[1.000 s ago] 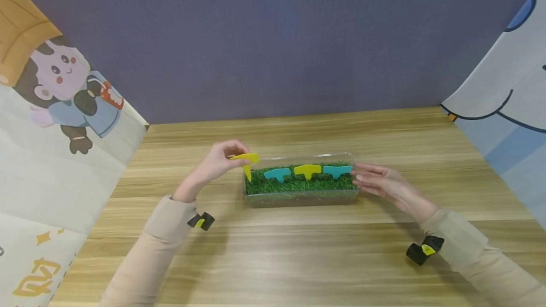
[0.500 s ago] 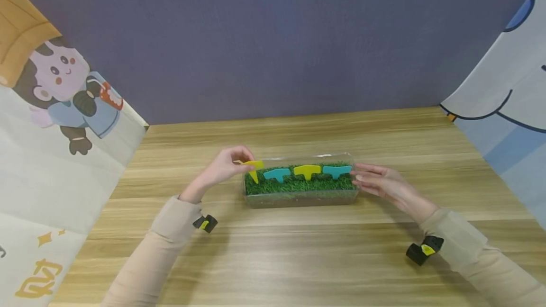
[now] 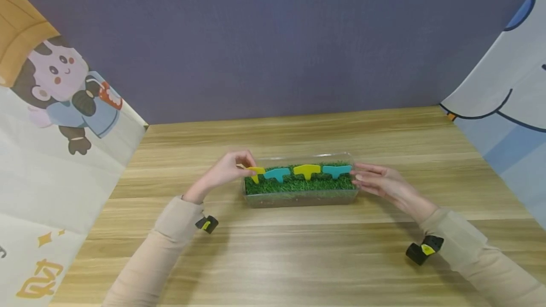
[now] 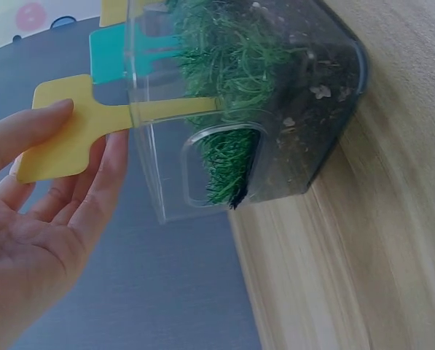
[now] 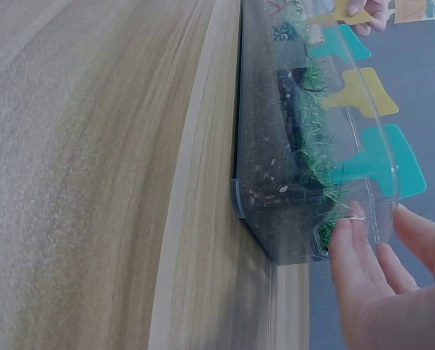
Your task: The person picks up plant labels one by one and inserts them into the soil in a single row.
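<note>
My left hand (image 3: 228,168) pinches a yellow T-shaped plant label (image 4: 65,135) between thumb and fingers at the left end of a clear plastic planter box (image 3: 300,200). The label's narrow stem reaches down to the green grass (image 4: 224,65) inside the box. Beyond it a teal label (image 3: 278,173), another yellow label (image 3: 307,170) and a second teal label (image 3: 337,170) stand upright in a row. At the box's right end, my right hand (image 3: 390,186) rests its extended fingertips (image 5: 341,235) against the end wall, the thumb close to the rim.
The box stands on a wood-grain table (image 3: 273,255). A dark blue-grey panel (image 3: 281,41) rises behind the table, with cartoon-printed sheets on the left (image 3: 38,179) and right (image 3: 512,84). Dark soil (image 4: 315,95) shows through the box wall.
My left hand has moved right and down with the yellow label, bringing it upright in line with the other labels. My right hand has stayed at the box's end.
</note>
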`<state>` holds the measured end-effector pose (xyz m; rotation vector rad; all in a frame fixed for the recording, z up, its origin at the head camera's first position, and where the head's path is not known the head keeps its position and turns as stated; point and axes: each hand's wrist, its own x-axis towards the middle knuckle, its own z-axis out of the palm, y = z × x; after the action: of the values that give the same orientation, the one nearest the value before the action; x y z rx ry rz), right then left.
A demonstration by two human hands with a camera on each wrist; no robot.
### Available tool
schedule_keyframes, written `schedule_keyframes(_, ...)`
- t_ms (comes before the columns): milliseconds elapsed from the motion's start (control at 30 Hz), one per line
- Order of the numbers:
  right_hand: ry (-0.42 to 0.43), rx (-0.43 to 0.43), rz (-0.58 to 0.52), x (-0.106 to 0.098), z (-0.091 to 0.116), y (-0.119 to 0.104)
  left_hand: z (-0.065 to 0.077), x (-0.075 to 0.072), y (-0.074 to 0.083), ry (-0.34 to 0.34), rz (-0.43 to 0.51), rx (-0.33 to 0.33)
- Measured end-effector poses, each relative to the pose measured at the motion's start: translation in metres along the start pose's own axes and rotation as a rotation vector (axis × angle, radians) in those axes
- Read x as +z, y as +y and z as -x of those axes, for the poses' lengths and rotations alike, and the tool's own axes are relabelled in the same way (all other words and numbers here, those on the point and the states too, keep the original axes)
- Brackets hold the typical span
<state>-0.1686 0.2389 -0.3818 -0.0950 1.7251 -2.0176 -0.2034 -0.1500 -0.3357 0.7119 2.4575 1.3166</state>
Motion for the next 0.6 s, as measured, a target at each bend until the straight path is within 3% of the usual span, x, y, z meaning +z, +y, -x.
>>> schedule_keyframes(300,0.063,0.049,-0.002,0.0047,0.0006,-0.003,-0.0007,0.0025,-0.0034,-0.013,-0.03,0.001)
schedule_keyframes(600,0.06,0.046,0.006,0.0055,0.0016,-0.0042,-0.0007,0.0067,-0.0034,-0.042,-0.043,0.018)
